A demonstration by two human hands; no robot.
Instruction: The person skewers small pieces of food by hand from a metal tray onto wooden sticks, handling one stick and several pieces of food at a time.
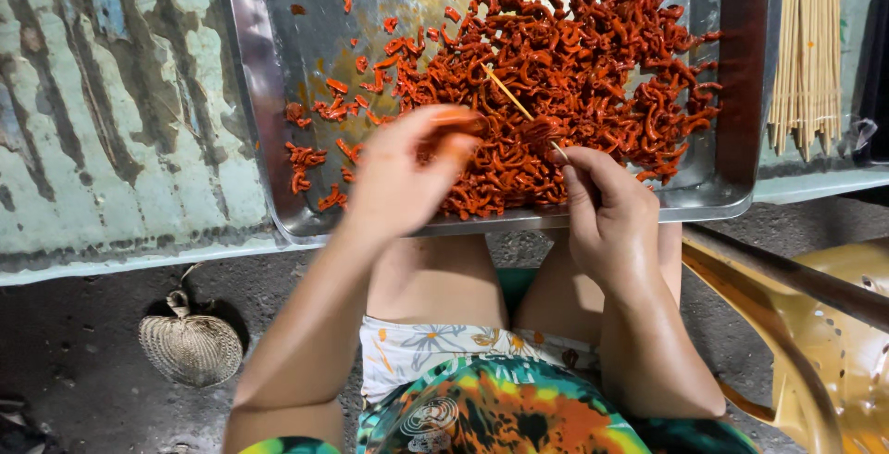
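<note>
Head view: metal tray (269, 93) bearing a heap of red marinated meat strips (574, 65). Right hand (607, 218), at the tray's near edge, pinches a bamboo skewer (519, 107) angled over the heap. Left hand (403, 176), blurred beside it, fingers closed on a strip at the heap's near side.

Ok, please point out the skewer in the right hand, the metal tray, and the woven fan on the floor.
skewer (507, 94), head view, middle of the stick.
tray (269, 102), head view, bare left rim.
fan (190, 347), head view, woven centre.

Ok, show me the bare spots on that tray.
Bare metal shows on the tray along its left rim and upper left corner, beside scattered strips. The red meat strips crowd the middle and right, where the left hand and right hand work.
</note>
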